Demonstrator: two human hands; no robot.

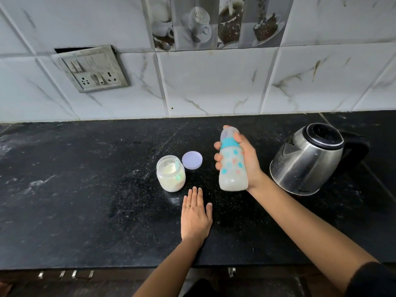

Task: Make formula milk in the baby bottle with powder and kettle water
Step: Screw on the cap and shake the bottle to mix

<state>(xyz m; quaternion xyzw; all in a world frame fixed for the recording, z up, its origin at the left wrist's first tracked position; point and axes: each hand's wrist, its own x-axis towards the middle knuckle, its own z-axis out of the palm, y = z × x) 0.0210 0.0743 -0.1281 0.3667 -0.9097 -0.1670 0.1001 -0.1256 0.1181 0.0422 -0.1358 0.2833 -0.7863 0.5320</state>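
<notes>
1. Two bare hands are showing over a black stone countertop (85,189), and each is doing something different.
2. The right hand (249,161) is gripping the baby bottle (232,166): its fingers are curling round the left side of the body and its thumb is pressing near the teal collar (229,143).
3. The baby bottle is standing nearly upright in that grip, between the powder jar (170,173) and the kettle (304,159). It is looking slightly blurred, and it is appearing to hang just clear of the countertop.
4. Cloudy white liquid is filling the baby bottle, and a clear cap is sitting over its top.
5. The left hand (196,217) is lying palm-down on the countertop, near the baby bottle's base, with its fingers straight and close together and its thumb spread out. It is holding nothing, and it is wearing a ring (188,206).
6. The powder jar is standing open just beyond the left fingertips, with pale powder and a greenish scoop (177,166) lying inside it.
7. The jar's lilac lid (192,160) is lying just beside the powder jar, behind it and to its right.
8. The kettle, steel with a black lid and handle, is standing to the right of the right hand, apart from it.
9. A switchboard (94,68) is sitting in the marbled wall tiles (214,82) behind the countertop.
</notes>
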